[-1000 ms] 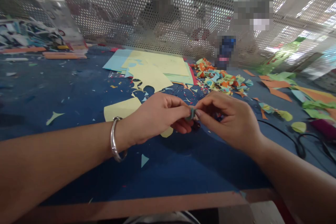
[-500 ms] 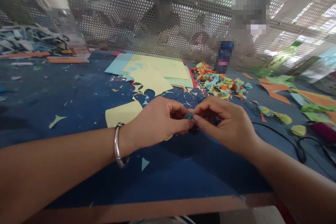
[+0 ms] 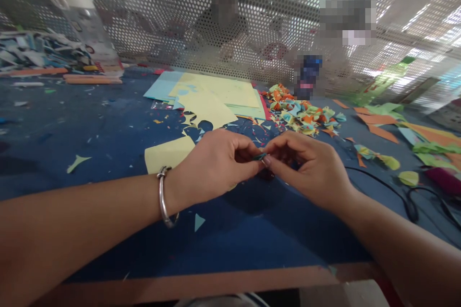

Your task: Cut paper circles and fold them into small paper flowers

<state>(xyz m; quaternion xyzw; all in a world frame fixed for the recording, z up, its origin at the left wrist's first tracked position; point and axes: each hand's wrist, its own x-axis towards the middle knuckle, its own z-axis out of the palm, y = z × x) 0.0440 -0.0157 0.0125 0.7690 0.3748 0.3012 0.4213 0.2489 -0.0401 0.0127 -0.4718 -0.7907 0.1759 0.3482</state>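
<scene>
Between my fingertips is a small folded piece of blue-green paper (image 3: 260, 157), mostly hidden by the fingers. My left hand (image 3: 219, 165), with a silver bangle (image 3: 163, 199) at the wrist, pinches it from the left. My right hand (image 3: 309, 165) pinches its right end, thumb and forefinger meeting the left fingertips. Something small and dark red shows just below the fingers, too hidden to name. Under the left wrist lies a yellow paper sheet (image 3: 167, 152). A blue paper triangle (image 3: 199, 222) lies on the table in front of the hands.
Cut yellow and blue sheets (image 3: 216, 91) lie behind the hands. Right of them is a heap of folded paper pieces (image 3: 306, 112). A clear bottle (image 3: 95, 41) stands back left by paper strips. A black cable (image 3: 406, 201) runs at right. A perforated screen (image 3: 162, 24) borders the table.
The paper piece has been turned flatter between my fingertips, and my left thumb has moved toward the right thumb. Both hands stay at nearly the same place.
</scene>
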